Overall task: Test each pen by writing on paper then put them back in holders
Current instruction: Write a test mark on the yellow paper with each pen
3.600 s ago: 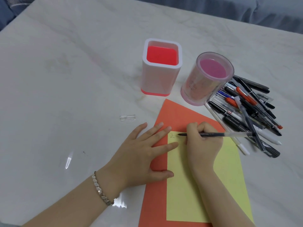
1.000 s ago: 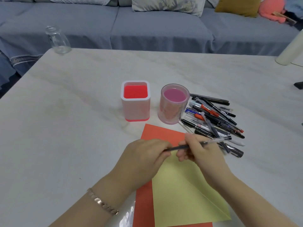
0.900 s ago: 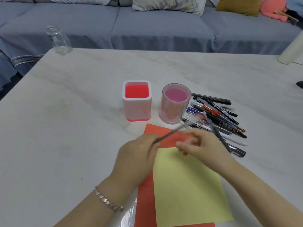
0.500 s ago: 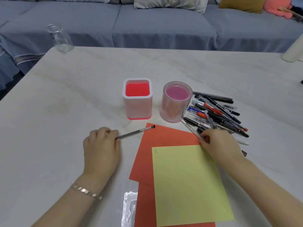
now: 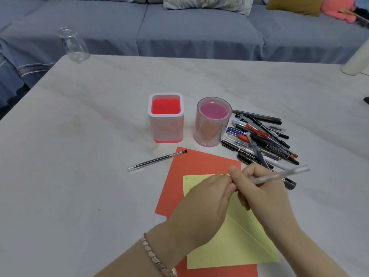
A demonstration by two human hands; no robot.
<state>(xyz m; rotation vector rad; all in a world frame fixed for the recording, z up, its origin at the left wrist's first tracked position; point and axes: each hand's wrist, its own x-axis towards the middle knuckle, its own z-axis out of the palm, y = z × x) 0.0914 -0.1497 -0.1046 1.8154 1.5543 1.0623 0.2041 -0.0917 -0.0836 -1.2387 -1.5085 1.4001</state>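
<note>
Marble table (image 5: 79, 136) is filling the view, with a grey sofa (image 5: 199, 33) running behind it and a glass jar (image 5: 72, 45) standing far to the left of the round holder (image 5: 212, 121). The square holder (image 5: 165, 116) is standing just left of the round holder, and neither is showing a pen inside. A pile of pens (image 5: 263, 138) is lying against the round holder's right side. One clear pen (image 5: 157, 159) is lying in front and to the left of the round holder, its dark end resting on the orange sheet (image 5: 191, 162). The yellow sheet (image 5: 239, 242) is lying on the orange one, nearer the person than the round holder, and is carrying one small mark at its far left corner.

The right hand (image 5: 265, 190) is gripping a frosted pen (image 5: 279, 174) by the barrel, in front and to the right of the round holder. The left hand (image 5: 201, 206) is curling its fingers round that pen's near end and seems to be pinching it. The tip is hidden, so I cannot tell whether a cap is on.

This is looking like uncapping before a test stroke. Doing it well is calling for a straight pull along the barrel while the right hand is holding firm, with no twisting. The cap should be going somewhere it will not roll. Then the left hand should be flattening the yellow sheet, and the stroke should be landing beside the mark.
</note>
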